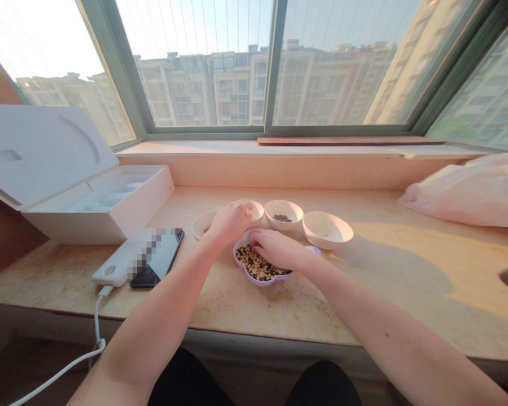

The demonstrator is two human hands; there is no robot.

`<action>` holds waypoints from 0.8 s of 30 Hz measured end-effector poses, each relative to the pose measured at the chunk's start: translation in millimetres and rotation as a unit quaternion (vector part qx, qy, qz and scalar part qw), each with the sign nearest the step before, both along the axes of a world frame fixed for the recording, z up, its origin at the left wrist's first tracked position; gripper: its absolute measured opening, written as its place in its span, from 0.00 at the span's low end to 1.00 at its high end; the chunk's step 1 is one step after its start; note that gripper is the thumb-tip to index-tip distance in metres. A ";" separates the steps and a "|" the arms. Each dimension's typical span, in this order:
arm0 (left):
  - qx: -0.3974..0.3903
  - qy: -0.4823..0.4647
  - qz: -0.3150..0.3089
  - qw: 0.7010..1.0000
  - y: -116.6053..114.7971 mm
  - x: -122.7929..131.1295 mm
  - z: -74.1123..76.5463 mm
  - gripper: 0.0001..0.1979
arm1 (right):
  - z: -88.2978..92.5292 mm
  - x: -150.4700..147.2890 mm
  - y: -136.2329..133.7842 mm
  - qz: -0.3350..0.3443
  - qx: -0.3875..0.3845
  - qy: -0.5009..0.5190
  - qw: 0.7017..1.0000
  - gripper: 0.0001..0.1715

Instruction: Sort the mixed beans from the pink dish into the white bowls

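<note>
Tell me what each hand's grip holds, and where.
Left hand pinches over a white bowl; anything held is hidden. Right hand rests in the mixed beans; no hold can be told.

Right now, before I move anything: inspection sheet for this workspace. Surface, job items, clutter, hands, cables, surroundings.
Surface: stone ledge, stained in places, sunlit.
Job's things: lilac dish of mixed beans; four white bowls, one holding dark seeds, the rightmost nearly bare.
Clutter: open white box, phone on a power bank, pink bag.
Hands: left hand curled over the rear bowls, hold unclear; right hand down in the beans.
Cables: white cable from the power bank, over the ledge edge.
Surroundings: window, apartment blocks beyond.
</note>
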State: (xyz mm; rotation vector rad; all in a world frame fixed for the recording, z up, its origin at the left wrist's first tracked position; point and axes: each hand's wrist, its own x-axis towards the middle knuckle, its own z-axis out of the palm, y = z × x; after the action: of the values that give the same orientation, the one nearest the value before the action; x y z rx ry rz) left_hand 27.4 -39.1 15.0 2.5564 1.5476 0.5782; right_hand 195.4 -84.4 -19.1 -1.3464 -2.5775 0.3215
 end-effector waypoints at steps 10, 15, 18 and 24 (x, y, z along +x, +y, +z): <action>0.002 -0.024 -0.011 1.000 0.7 -4.6 7.3 0.16 | 25.2 17.3 8.6 -0.131 0.005 0.139 0.982 0.22; -0.015 0.026 -0.074 0.997 -5.8 -3.7 12.0 0.15 | 30.0 48.1 21.7 -0.252 0.061 0.163 0.952 0.17; -0.055 0.071 -0.162 0.983 -12.3 1.6 10.4 0.15 | 32.0 56.5 25.4 -0.277 0.082 0.132 0.948 0.13; -0.124 0.189 -0.247 0.942 -27.5 11.3 12.5 0.20 | 28.7 57.3 30.0 -0.292 0.108 0.069 0.948 0.12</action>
State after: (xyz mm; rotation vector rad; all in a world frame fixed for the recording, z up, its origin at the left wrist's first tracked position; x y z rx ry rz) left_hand 38.7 -66.6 27.5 2.7941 0.8978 -0.1624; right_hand 252.7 -54.4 9.6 -1.8316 -1.9136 0.0247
